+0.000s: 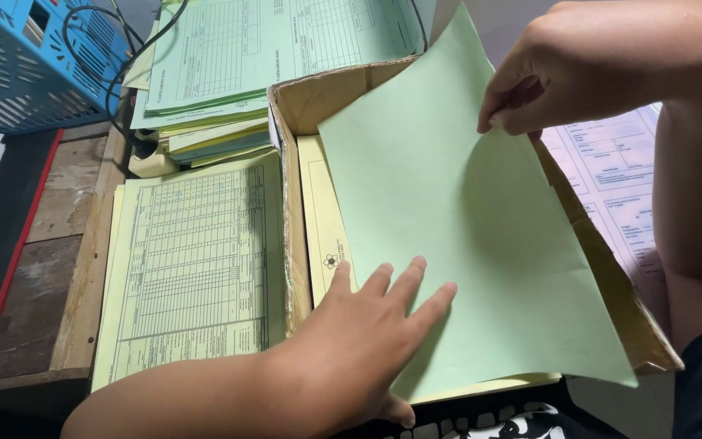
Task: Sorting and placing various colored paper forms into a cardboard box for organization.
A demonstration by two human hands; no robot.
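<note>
A blank pale green sheet (457,219) lies tilted across an open brown cardboard box (292,211). My right hand (578,69) pinches the sheet's upper right edge and lifts it. My left hand (359,341) rests flat with fingers spread on the sheet's lower left corner. Under the green sheet, inside the box, a yellow printed form (322,219) shows at the left side.
A stack of yellow-green printed table forms (192,268) lies left of the box on a wooden pallet (62,244). More green form stacks (237,57) sit behind. A blue plastic crate (26,57) and black cable (115,73) are upper left. Pink forms (619,179) lie right.
</note>
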